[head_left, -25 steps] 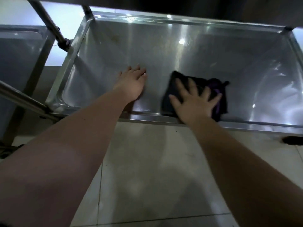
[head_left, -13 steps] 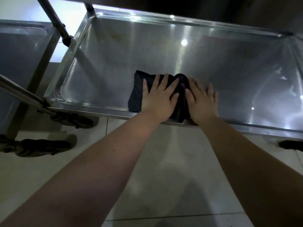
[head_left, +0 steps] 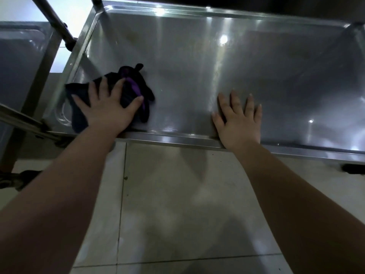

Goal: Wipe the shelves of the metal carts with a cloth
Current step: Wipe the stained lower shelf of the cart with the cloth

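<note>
A low steel cart shelf [head_left: 197, 138] with a raised rim lies in front of me. A dark cloth with purple trim [head_left: 131, 82] sits crumpled on its front left part, close to the left rim. My left hand [head_left: 107, 106] presses flat on the cloth with fingers spread. My right hand [head_left: 240, 117] rests flat on the bare metal near the front rim, well to the right of the cloth, holding nothing.
A second metal cart [head_left: 21, 62] stands at the left, its frame tubes [head_left: 57, 18] crossing the upper left corner. Caster wheels [head_left: 11, 179] sit on the tiled floor [head_left: 177, 204] at lower left, another wheel [head_left: 353, 168] at far right.
The cloth passed from my right hand to my left hand and slid left across the shelf. My right hand came off it and moved right onto bare metal.
</note>
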A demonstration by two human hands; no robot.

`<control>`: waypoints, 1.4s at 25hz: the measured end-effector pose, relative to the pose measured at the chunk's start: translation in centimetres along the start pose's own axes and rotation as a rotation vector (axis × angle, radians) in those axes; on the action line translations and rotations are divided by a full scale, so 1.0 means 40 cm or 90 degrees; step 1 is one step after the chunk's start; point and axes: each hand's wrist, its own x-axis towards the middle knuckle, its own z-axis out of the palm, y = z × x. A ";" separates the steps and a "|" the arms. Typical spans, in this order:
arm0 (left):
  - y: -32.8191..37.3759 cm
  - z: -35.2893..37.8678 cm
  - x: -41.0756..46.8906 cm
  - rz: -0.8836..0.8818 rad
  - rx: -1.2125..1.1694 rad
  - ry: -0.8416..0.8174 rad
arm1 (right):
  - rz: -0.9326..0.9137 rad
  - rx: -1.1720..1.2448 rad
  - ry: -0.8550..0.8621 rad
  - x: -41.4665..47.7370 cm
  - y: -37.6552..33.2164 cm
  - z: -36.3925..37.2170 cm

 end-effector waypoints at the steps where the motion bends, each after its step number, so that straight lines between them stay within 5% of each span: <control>1: 0.063 0.011 -0.019 0.037 0.001 -0.002 | 0.001 0.001 -0.003 0.000 -0.002 0.000; 5: 0.294 0.055 -0.144 0.244 0.011 -0.020 | -0.006 -0.008 -0.024 -0.004 0.004 -0.005; 8: 0.221 0.040 -0.119 0.291 0.004 -0.012 | -0.012 0.010 -0.042 -0.001 0.008 -0.014; 13: -0.131 -0.010 -0.007 0.097 0.038 -0.006 | -0.007 0.024 -0.046 0.000 0.002 -0.014; 16: -0.152 -0.013 -0.013 0.054 0.059 -0.044 | -0.001 0.011 -0.054 -0.003 -0.006 -0.016; 23: 0.218 0.034 -0.172 0.238 0.057 -0.089 | -0.032 0.045 -0.147 0.010 0.013 -0.044; 29: 0.475 0.025 -0.243 0.287 0.124 -0.160 | -0.053 0.058 -0.267 0.053 0.327 -0.167; 35: 0.610 0.073 -0.293 0.311 0.087 -0.127 | 0.015 0.027 -0.144 -0.015 0.629 -0.119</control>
